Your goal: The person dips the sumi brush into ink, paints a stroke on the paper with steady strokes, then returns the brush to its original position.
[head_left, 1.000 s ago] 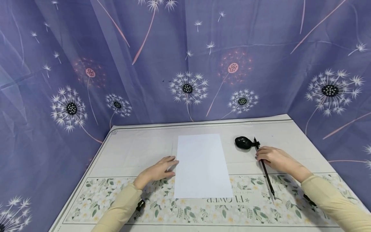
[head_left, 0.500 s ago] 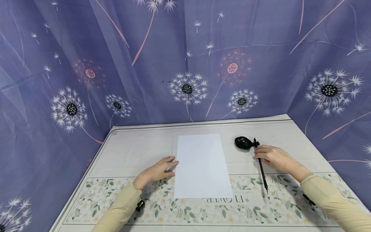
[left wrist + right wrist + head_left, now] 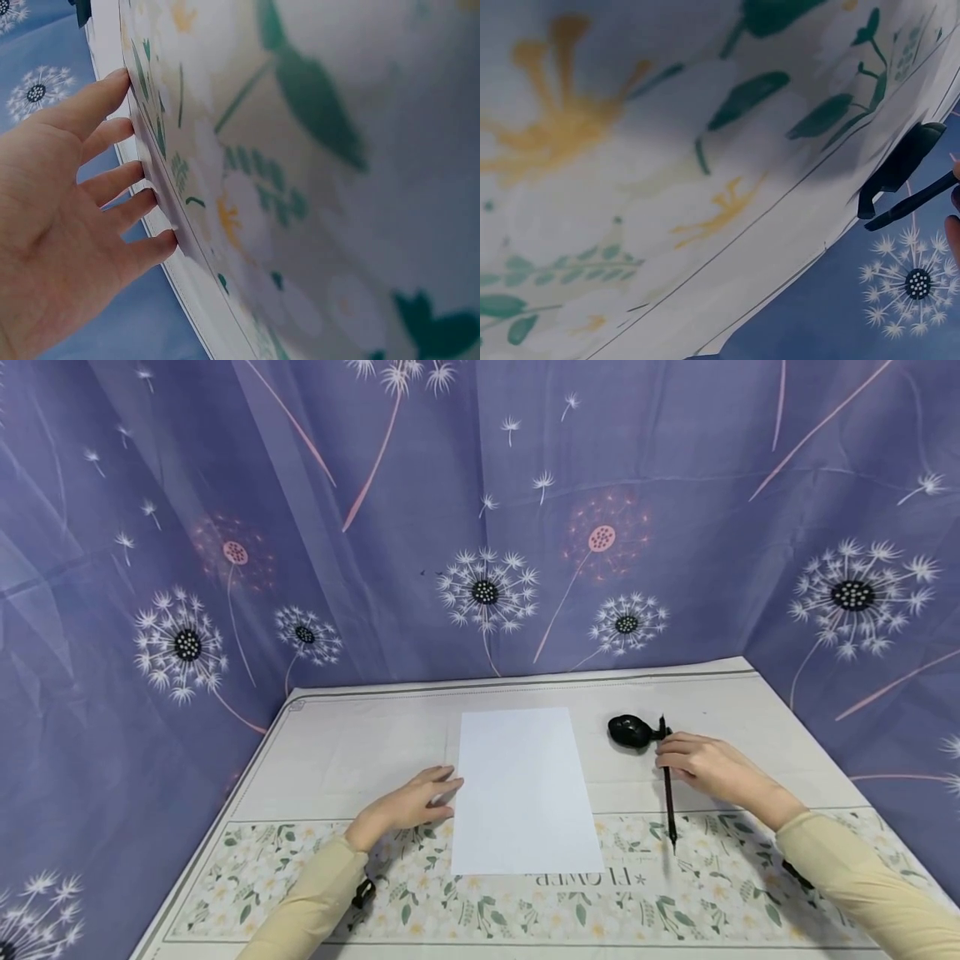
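Note:
A white sheet of paper [image 3: 525, 789] lies in the middle of the table in the head view. My left hand [image 3: 408, 802] rests at its left edge, fingers spread and touching the tabletop. To the right, my right hand [image 3: 701, 764] pinches a slim black writing brush [image 3: 670, 802] near its upper part. The brush's far end stands beside the narrow neck of a glossy black oval dish [image 3: 630, 732]; whether they touch, I cannot tell. In the right wrist view only fingertips [image 3: 954, 232] show, beside the brush [image 3: 911, 204] and the dark dish [image 3: 901, 165].
A pale tablecloth [image 3: 360, 735] with a flowered band covers the table. Purple dandelion-print curtains [image 3: 390, 568] stand close behind and at both sides. Each wrist wears a dark strapped device, partly seen at the left wrist [image 3: 363, 893].
The brush's near end has swung left, so the brush now points more straight toward me. My right hand has shifted slightly left. My left hand, the paper and the dish stay put.

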`<state>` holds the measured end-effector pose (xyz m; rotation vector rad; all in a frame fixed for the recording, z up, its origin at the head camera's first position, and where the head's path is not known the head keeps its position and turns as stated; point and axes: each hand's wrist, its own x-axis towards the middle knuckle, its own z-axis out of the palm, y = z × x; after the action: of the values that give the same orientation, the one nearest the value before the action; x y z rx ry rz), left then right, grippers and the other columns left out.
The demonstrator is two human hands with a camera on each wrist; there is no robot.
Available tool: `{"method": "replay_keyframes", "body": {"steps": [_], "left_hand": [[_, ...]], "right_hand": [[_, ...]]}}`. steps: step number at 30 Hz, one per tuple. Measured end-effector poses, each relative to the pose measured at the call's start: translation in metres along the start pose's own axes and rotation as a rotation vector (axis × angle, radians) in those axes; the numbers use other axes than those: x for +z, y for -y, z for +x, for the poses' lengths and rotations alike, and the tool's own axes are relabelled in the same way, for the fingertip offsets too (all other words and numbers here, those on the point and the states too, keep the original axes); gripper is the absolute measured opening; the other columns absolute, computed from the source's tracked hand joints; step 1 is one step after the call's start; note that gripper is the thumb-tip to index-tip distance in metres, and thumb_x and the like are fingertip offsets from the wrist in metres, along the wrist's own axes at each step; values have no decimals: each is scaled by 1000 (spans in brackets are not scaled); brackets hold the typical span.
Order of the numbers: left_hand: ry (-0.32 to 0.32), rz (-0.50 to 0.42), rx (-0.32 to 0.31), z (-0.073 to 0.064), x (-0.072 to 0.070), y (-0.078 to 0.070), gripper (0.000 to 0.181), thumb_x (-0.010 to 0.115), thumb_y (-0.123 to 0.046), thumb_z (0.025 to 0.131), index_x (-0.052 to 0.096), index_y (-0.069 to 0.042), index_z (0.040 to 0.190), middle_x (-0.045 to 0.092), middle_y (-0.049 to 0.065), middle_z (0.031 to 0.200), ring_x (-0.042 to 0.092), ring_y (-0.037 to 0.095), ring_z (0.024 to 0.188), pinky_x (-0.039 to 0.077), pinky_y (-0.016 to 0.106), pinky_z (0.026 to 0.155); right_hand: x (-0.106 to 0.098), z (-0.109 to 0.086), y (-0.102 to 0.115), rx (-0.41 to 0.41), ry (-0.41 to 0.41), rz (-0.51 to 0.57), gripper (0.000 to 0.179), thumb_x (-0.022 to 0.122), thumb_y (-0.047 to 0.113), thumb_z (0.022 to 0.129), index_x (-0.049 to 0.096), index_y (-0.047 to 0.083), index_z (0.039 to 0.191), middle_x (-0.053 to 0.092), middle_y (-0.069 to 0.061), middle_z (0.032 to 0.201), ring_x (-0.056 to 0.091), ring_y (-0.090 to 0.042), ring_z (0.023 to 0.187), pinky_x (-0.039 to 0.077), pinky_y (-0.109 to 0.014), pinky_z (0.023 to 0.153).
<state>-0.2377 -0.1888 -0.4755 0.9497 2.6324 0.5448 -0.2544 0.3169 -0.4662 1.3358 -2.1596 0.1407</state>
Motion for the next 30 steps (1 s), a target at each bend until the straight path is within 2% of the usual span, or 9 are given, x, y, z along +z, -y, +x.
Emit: {"method": "replay_keyframes", "body": {"steps": [2, 4, 10, 15, 20, 30], "left_hand": [[2, -5, -1, 0, 1, 0, 57, 56, -28, 99, 40, -3, 147, 25, 24, 157, 22, 41, 146, 30, 54, 114], [4, -11, -2, 0, 1, 1, 57, 56, -28, 99, 39, -4, 147, 24, 24, 157, 21, 41, 146, 29, 54, 115], [8, -12, -5, -1, 2, 1, 57, 56, -29, 99, 39, -5, 147, 23, 23, 157, 20, 41, 146, 29, 54, 115], [12, -22, -11, -2, 1, 1, 57, 57, -29, 98, 39, -6, 148, 23, 21, 158, 19, 40, 147, 29, 54, 115], [10, -28, -6, -2, 2, 4, 57, 57, -29, 98, 40, -6, 147, 24, 21, 158, 20, 40, 147, 29, 54, 115], [11, -53, -9, -3, -2, 2, 57, 58, -29, 98, 41, -7, 147, 24, 21, 158, 20, 40, 147, 30, 54, 115]], "right_hand": [[1, 1, 0, -7, -18, -4, 29, 48, 22, 103, 73, 11, 92, 71, -8, 95, 66, -28, 89, 55, -40, 74], [3, 1, 0, -9, -38, -12, 52, 27, 31, 106, 73, 12, 91, 71, -7, 94, 66, -27, 88, 55, -39, 74], [3, 4, 2, 20, -56, -18, 52, 28, 34, 106, 73, 11, 92, 71, -7, 92, 66, -27, 87, 55, -39, 72], [1, 8, 6, 52, -56, -17, 58, 23, 34, 107, 73, 8, 93, 71, -8, 93, 66, -27, 88, 56, -41, 73], [-1, 11, 7, 66, -96, -10, 55, 26, 32, 107, 73, 7, 94, 71, -9, 93, 66, -26, 87, 55, -41, 73], [-3, 19, 5, 74, -160, -62, 53, 29, 33, 107, 73, 5, 96, 71, -9, 90, 67, -24, 82, 56, -38, 70]]}}
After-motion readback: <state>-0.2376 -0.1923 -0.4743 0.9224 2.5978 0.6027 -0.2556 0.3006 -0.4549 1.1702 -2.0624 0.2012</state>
